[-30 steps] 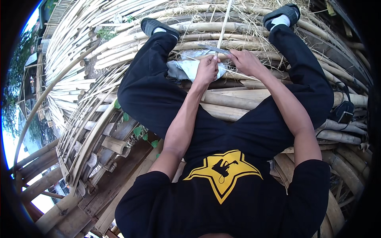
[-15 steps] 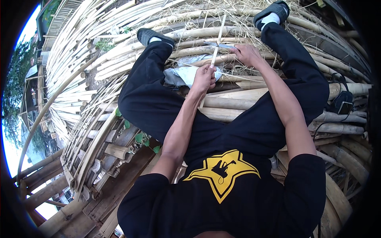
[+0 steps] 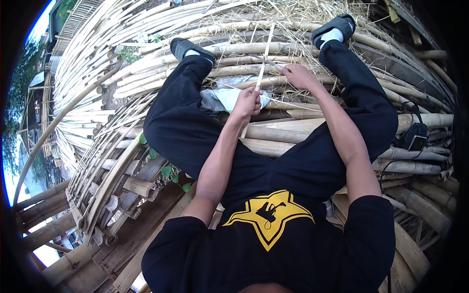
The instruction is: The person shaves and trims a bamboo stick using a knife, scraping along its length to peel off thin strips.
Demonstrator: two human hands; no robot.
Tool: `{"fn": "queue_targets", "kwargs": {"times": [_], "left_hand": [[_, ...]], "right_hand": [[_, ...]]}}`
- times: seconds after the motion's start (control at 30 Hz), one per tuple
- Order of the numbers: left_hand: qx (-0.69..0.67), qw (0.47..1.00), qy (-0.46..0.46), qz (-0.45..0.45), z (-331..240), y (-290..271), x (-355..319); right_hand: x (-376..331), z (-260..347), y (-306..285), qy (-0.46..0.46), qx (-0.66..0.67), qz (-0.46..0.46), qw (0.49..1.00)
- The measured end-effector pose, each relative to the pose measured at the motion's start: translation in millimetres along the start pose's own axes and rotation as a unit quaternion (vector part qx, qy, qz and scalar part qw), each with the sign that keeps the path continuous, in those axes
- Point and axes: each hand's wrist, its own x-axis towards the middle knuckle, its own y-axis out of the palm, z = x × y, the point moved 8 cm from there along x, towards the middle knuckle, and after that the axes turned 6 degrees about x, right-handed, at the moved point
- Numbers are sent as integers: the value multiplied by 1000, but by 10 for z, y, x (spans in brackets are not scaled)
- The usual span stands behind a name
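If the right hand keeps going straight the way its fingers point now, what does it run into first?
The right hand points up and left toward the thin bamboo strip that the left hand grips lower down. That strip looks like the first thing met, though depth is hard to judge; beyond it lie bamboo poles.

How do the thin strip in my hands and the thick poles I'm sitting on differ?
The bamboo strip is narrow, flat and pale; the bamboo poles are round, thick and darker tan. The strip points away between the legs, held by the left hand with the right hand at it; the poles lie crosswise. Both look like bamboo.
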Motion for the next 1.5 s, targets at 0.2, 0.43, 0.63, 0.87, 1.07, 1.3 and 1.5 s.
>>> {"fn": "queue_targets", "kwargs": {"times": [0.2, 0.43, 0.63, 0.87, 1.07, 1.3, 1.5], "left_hand": [[104, 994, 23, -10, -160, -46, 6], [145, 987, 50, -36, -369, -59, 105], [46, 988, 146, -14, -554, -61, 194], [36, 989, 138, -27, -573, -8, 148], [46, 991, 119, -32, -559, -18, 119], [115, 985, 115, -52, -687, -30, 106], [133, 984, 122, 8, -718, 70, 111]], "right_hand": [[-8, 116, -11, 25, 62, 43, 997], [-101, 457, -132, -43, 88, -23, 995], [-235, 766, -7, -70, 64, 51, 994], [-146, 506, -52, 20, 94, 67, 993], [-154, 555, -252, -20, 87, 12, 996], [-209, 735, -392, -29, 68, 1, 997], [-176, 675, -387, -39, 96, -2, 995]]}}
